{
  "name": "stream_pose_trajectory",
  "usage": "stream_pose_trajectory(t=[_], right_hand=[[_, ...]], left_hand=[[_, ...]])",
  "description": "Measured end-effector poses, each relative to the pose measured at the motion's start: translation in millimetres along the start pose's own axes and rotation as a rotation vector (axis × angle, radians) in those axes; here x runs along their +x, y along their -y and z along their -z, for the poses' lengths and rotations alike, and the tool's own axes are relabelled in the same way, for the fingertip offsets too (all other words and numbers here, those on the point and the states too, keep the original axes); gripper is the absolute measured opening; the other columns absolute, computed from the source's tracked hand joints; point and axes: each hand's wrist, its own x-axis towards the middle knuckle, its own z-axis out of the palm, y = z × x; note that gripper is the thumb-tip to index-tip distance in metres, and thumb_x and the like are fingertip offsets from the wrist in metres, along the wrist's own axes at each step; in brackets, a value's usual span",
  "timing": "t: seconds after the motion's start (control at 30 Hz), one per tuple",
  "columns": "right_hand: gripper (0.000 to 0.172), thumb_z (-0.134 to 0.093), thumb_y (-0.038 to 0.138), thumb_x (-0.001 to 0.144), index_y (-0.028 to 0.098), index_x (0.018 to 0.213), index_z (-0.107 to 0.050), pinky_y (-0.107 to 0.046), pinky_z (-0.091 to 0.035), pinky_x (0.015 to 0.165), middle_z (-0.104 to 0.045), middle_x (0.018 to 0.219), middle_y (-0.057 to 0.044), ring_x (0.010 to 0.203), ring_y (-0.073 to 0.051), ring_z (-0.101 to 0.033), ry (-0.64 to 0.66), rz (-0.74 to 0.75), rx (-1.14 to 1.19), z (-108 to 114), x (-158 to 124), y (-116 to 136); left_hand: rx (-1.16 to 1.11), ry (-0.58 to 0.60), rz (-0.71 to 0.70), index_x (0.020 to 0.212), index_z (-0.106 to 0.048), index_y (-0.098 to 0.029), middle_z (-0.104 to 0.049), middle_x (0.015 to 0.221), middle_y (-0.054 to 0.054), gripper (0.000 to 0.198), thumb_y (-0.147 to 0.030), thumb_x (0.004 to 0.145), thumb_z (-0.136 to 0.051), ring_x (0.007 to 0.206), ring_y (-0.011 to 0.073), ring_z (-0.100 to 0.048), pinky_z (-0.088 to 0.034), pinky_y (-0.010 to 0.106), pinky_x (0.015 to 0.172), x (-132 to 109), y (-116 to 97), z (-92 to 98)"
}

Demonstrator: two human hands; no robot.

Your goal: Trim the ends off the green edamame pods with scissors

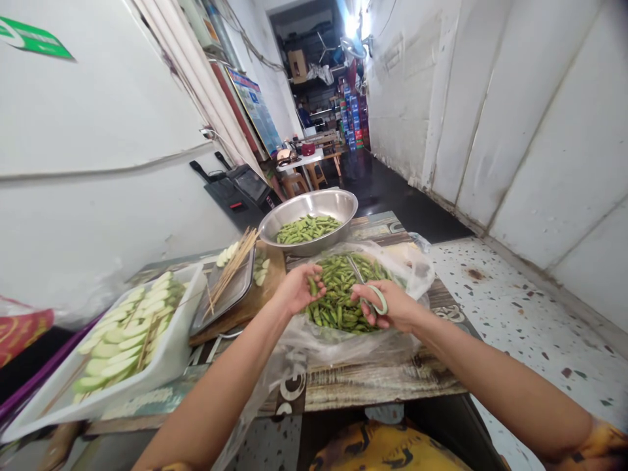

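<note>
My left hand [303, 288] pinches a green edamame pod [313, 285] between its fingers, above the left side of an open clear plastic bag [415, 268]. Many more edamame pods [338, 297] fill that bag. In my right hand [387, 302] is a pair of scissors [377, 297] with pale green handles, its metal blades pointing up and away over the pods. Behind the bag stands a wide steel bowl [343, 208] with a layer of pods [308, 229] in it.
On the left, a white plastic tray [184, 347] holds skewered pale green slices [122, 333]. A metal tray [235, 297] with bamboo skewers [233, 265] rests on a wooden board [272, 261]. The patterned table [363, 386] ends close to my lap. A white wall [544, 118] runs along the right.
</note>
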Motion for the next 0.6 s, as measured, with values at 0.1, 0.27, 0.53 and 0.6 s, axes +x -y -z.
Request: stream_pose_trajectory(t=[0.1,0.27,0.53,0.6], right_hand=[[0.036,-0.063,0.049,0.074,0.013,0.078,-0.058,-0.014,-0.024,0.025,-0.050,0.048,0.004,0.034,-0.006,-0.044,-0.021,0.019,0.047,1,-1,3],[0.037,-0.063,0.050,0.074,0.014,0.076,-0.057,-0.014,-0.023,0.024,-0.050,0.047,0.004,0.033,-0.006,-0.044,-0.018,0.040,0.053,1,0,3],[0.037,-0.063,0.050,0.074,0.014,0.075,-0.058,-0.014,-0.024,0.024,-0.050,0.046,0.004,0.033,-0.006,-0.045,-0.014,0.047,0.042,3,2,0],[0.036,-0.063,0.050,0.075,0.014,0.076,-0.058,-0.014,-0.024,0.024,-0.050,0.046,0.004,0.033,-0.006,-0.046,-0.020,0.042,0.035,3,2,0]], left_hand=[[0.537,0.029,-0.324,0.082,-0.066,-0.018,-0.052,0.057,-0.003,0.017,-0.019,0.068,-0.056,0.054,0.0117,-0.052,-0.047,0.026,0.062,12,2,1.5],[1.322,0.091,-0.734,0.080,-0.072,-0.020,-0.062,0.076,0.005,0.019,-0.018,0.072,-0.054,0.079,0.0201,-0.057,-0.042,0.030,0.077,30,8,-5.3],[1.563,0.318,-0.784,0.078,-0.070,-0.021,-0.062,0.088,0.009,0.016,-0.021,0.076,-0.054,0.081,0.0212,-0.058,-0.042,0.028,0.074,40,-3,-11.3],[1.545,0.304,-0.806,0.080,-0.069,-0.020,-0.063,0.090,0.010,0.014,-0.021,0.076,-0.056,0.084,0.0227,-0.059,-0.042,0.029,0.076,39,-8,-7.1]])
